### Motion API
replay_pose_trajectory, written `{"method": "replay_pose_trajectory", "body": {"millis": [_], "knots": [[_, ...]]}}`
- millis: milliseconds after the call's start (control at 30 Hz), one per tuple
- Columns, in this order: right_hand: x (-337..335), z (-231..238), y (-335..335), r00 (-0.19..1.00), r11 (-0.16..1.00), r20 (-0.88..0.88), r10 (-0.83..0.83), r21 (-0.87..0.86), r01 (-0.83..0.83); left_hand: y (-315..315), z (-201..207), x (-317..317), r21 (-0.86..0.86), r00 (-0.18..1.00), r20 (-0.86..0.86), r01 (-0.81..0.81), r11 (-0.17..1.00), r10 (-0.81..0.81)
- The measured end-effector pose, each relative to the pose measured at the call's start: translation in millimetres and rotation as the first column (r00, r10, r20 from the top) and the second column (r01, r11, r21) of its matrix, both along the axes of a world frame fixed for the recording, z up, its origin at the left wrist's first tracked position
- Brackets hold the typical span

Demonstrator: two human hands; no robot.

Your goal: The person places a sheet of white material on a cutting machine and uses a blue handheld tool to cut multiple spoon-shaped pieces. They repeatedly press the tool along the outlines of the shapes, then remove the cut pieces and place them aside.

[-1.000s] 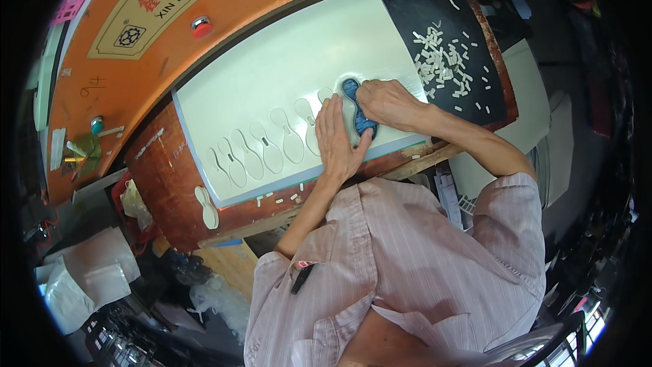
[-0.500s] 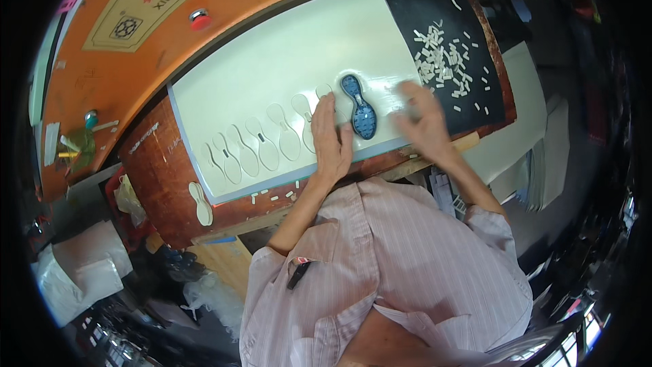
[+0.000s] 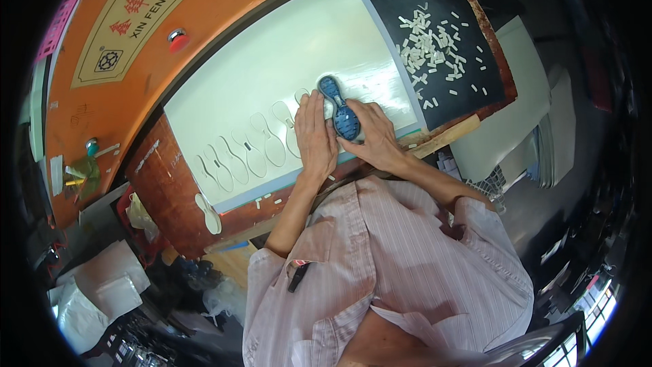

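A blue, sole-shaped cutting die point(image 3: 345, 122) lies on a pale sheet point(image 3: 285, 47). My right hand point(image 3: 379, 137) grips it from the right, thumb at its near end and fingers along its side. Flat on the sheet to its left is my left hand point(image 3: 316, 137), fingers stretched out and close together, its edge against or very near the die. Several sole-shaped outlines point(image 3: 274, 144) run in a row leftward across the sheet. My left hand covers part of the row.
Small white strips point(image 3: 428, 47) are scattered on a black mat point(image 3: 468, 98) at the right. Beyond the sheet stands an orange machine body point(image 3: 136, 105) with a red button point(image 3: 178, 41). Pale sole-shaped pieces point(image 3: 208, 214) lie on the brown table's point(image 3: 166, 197) left edge.
My right hand has come left and taken hold of the cutting die. The die is now closer to my left hand, which stays flat. The whole view has shifted slightly.
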State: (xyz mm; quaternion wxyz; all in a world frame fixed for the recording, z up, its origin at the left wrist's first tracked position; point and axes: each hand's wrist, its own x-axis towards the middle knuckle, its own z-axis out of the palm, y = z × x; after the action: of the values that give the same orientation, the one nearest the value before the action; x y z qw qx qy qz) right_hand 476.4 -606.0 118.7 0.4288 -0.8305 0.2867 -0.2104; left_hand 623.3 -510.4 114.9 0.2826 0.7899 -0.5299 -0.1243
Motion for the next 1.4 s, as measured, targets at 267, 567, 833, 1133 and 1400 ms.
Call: {"method": "replay_pose_trajectory", "body": {"millis": [267,567,833,1133,1400], "knots": [[-19,-4,-35,0.980,0.664,0.117,-0.161,0.747,0.020,-5,1,-4,0.047,0.998,0.062,-0.026,0.999,0.023],[-49,35,-68,0.969,0.937,0.001,-0.248,0.253,0.239,-6,2,-1,-0.004,0.999,-0.001,-0.041,0.999,0.041],[-36,5,-36,0.995,0.980,-0.081,-0.065,-0.195,0.048,50,11,-5,-0.256,0.990,-0.102,-0.117,0.960,0.093],[-31,-12,-37,0.994,0.966,0.024,-0.110,-0.231,0.113,154,-16,-33,-0.274,0.966,-0.143,-0.248,0.929,0.215],[-23,-22,-49,0.985,0.951,0.104,-0.139,-0.262,0.162,131,-51,-18,-0.333,0.920,0.151,-0.298,0.895,0.362]]}}
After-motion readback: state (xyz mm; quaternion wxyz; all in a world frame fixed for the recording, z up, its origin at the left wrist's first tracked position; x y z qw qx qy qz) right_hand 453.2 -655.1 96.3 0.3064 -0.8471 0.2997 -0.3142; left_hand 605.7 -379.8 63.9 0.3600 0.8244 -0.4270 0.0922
